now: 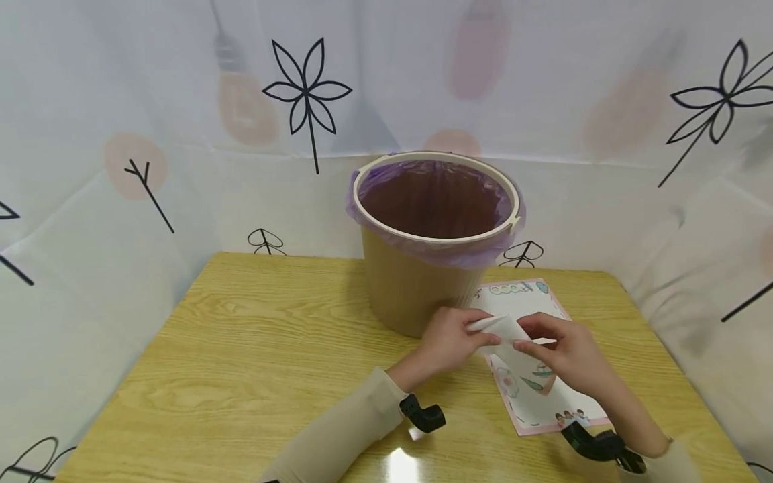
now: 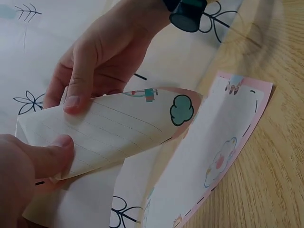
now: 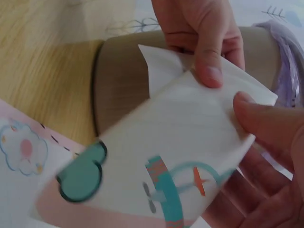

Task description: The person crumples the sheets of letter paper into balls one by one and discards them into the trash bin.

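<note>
Holding a folded paper sheet (image 1: 513, 352) up between both hands, over the right part of the wooden table (image 1: 253, 349), in front and to the right of the bucket (image 1: 395, 282). Pinching its left end with the left hand (image 1: 449, 339), thumb laid on the face, fingers passing behind. Pinching its right side with the right hand (image 1: 570, 349), thumb on the paper there too, fingers bent around to the back. Printed with dotted writing lines, a green cloud (image 2: 182, 110), a teal plane (image 3: 173, 190) with orange marks, pink along the margin. Probably folded on a slant; cannot tell the number of layers, given the blur in the right wrist view.

Noted a flat sheet (image 1: 570, 402) on the table below the held one: white, pink-edged, decorated with cartoon figures at the near end. Upright near the back edge, with a purple liner (image 1: 477, 253) turned out over the pale rim, as to the bucket. Saw small black cameras strapped at both wrists, next to light sleeves (image 1: 338, 429). Behind and around, hung with white cloth (image 1: 181, 87) bearing black line flowers and pale orange shapes.
</note>
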{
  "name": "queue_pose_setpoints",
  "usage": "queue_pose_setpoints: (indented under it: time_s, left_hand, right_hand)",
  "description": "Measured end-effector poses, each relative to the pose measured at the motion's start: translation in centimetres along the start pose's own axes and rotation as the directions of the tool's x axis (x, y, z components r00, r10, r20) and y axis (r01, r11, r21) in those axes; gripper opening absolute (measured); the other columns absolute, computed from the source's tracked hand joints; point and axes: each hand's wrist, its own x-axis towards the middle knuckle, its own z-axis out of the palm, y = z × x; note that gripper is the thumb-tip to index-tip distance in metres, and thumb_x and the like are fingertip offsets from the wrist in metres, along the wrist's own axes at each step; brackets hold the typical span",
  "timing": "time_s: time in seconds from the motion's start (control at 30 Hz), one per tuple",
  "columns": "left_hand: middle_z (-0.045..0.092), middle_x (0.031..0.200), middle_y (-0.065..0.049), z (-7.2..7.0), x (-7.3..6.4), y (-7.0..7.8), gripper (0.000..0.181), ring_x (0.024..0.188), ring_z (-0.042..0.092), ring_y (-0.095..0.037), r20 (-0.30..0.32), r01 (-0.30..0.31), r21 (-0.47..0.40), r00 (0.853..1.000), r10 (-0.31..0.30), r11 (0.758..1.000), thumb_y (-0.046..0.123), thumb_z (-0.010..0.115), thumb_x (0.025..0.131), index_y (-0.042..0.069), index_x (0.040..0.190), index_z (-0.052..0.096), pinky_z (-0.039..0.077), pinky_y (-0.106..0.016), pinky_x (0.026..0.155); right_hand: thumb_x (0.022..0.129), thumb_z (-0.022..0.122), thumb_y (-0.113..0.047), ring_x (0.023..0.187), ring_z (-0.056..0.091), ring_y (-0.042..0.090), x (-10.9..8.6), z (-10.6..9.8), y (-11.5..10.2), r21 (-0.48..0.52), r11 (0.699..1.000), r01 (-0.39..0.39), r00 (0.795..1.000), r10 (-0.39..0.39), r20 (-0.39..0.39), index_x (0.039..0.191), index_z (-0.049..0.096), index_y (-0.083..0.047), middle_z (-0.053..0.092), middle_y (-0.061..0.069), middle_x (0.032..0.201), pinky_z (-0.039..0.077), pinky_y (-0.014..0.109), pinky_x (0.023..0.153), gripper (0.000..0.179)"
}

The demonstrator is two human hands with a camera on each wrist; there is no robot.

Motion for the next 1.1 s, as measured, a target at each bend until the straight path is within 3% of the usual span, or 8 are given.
queue_pose_setpoints:
  time_s: [0.23,0.5,0.6,0.7,0.8,0.9,1.0,1.1]
  left_hand:
    - [0.074,0.086,0.013,-0.2,-0.4,-0.1,0.027,0.055,0.042,0.006,-0.107,-0.129,0.212,0.982,0.155,0.969,0.034,0.080,0.084,0.020,0.106,0.080,0.036,-0.010,0.052]
    - [0.075,0.093,0.012,-0.1,-0.6,-0.5,0.022,0.078,0.069,0.000,-0.194,-0.310,0.445,0.882,0.429,0.840,0.034,0.081,0.083,0.024,0.102,0.081,0.050,-0.014,0.063]
    - [0.075,0.094,0.011,-0.1,-0.6,-0.7,0.021,0.082,0.070,0.000,-0.191,-0.348,0.447,0.863,0.468,0.824,0.031,0.081,0.083,0.024,0.103,0.081,0.051,-0.015,0.066]
    - [0.075,0.096,0.011,-0.2,-0.4,-0.8,0.023,0.085,0.068,0.002,-0.174,-0.346,0.381,0.884,0.434,0.857,0.032,0.081,0.084,0.023,0.105,0.080,0.049,-0.012,0.070]
    - [0.075,0.100,0.012,-0.5,-0.3,-0.8,0.025,0.089,0.066,0.006,-0.111,-0.304,0.256,0.934,0.341,0.917,0.037,0.077,0.087,0.022,0.107,0.079,0.046,-0.009,0.075]
    - [0.074,0.102,0.010,-1.0,-0.2,-0.7,0.027,0.088,0.062,0.007,-0.019,-0.198,0.036,0.980,0.199,0.979,0.037,0.063,0.098,0.018,0.109,0.079,0.044,-0.009,0.073]
    - [0.074,0.102,0.007,-1.4,0.1,-0.8,0.031,0.086,0.059,0.005,0.082,-0.080,-0.183,0.992,0.097,0.980,0.029,0.053,0.104,0.012,0.110,0.078,0.045,-0.013,0.072]
    - [0.073,0.101,0.005,-1.8,0.5,-1.1,0.025,0.082,0.058,0.001,0.200,0.003,-0.322,0.978,0.065,0.947,0.023,0.059,0.102,0.007,0.114,0.075,0.048,-0.017,0.071]
  right_hand:
    - [0.092,0.069,0.000,0.082,0.072,0.011,0.2,0.1,-0.5,0.011,1.000,0.006,0.996,-0.007,0.089,0.124,0.066,-0.004,0.071,0.012,0.109,0.057,0.029,0.057,0.032]
    - [0.094,0.063,0.006,0.066,0.066,0.009,0.3,1.6,-0.3,0.022,0.998,-0.050,0.999,0.050,0.004,0.115,0.063,-0.008,0.069,0.017,0.109,0.051,0.028,0.046,0.025]
    - [0.093,0.064,0.007,0.067,0.066,0.009,0.4,1.7,-0.3,0.025,0.997,-0.067,0.997,0.067,-0.024,0.109,0.064,-0.008,0.069,0.017,0.106,0.053,0.029,0.048,0.022]
    - [0.093,0.065,0.005,0.067,0.066,0.008,0.4,1.6,-0.3,0.025,0.996,-0.081,0.996,0.082,-0.041,0.107,0.066,-0.008,0.069,0.016,0.103,0.053,0.030,0.048,0.020]
    - [0.091,0.067,0.006,0.067,0.067,0.006,0.4,1.4,-0.3,0.007,0.998,-0.063,0.996,0.064,-0.061,0.109,0.069,-0.009,0.071,0.014,0.102,0.052,0.028,0.047,0.023]
    - [0.085,0.070,0.012,0.072,0.067,0.003,0.4,1.2,-0.1,-0.012,1.000,0.013,0.995,-0.014,-0.094,0.109,0.074,-0.009,0.073,0.010,0.101,0.052,0.023,0.050,0.031]
    - [0.076,0.072,0.022,0.082,0.067,0.001,0.7,1.2,0.2,-0.020,0.987,0.160,0.976,-0.161,-0.143,0.106,0.076,-0.005,0.074,0.007,0.101,0.052,0.016,0.059,0.041]
    - [0.065,0.072,0.030,0.092,0.067,0.001,1.0,1.1,0.5,-0.018,0.951,0.308,0.932,-0.306,-0.196,0.100,0.077,0.000,0.074,0.009,0.098,0.050,0.012,0.068,0.047]
